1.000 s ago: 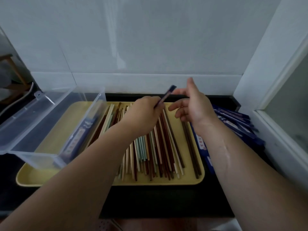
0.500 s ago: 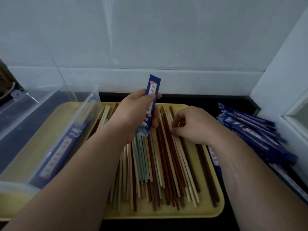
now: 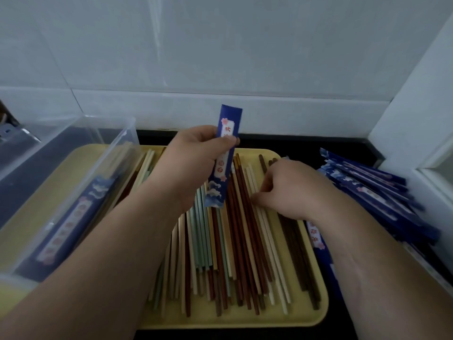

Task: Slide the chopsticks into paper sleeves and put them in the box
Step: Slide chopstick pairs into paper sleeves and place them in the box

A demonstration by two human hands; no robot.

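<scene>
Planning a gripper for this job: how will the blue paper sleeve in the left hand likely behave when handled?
The blue paper sleeve looks thin and flat, so probably very light and easily creased. Pinched mid-length by the left hand, it stands nearly straight, suggesting some stiffness, though pushing its end would likely buckle it.

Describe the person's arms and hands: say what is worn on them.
The left forearm and right forearm are bare as far as the picture's edge, with no sleeve or cuff in view. The left hand and right hand wear no gloves. No watch or bracelet shows at either wrist, and no ring on the fingers that can be seen.
</scene>
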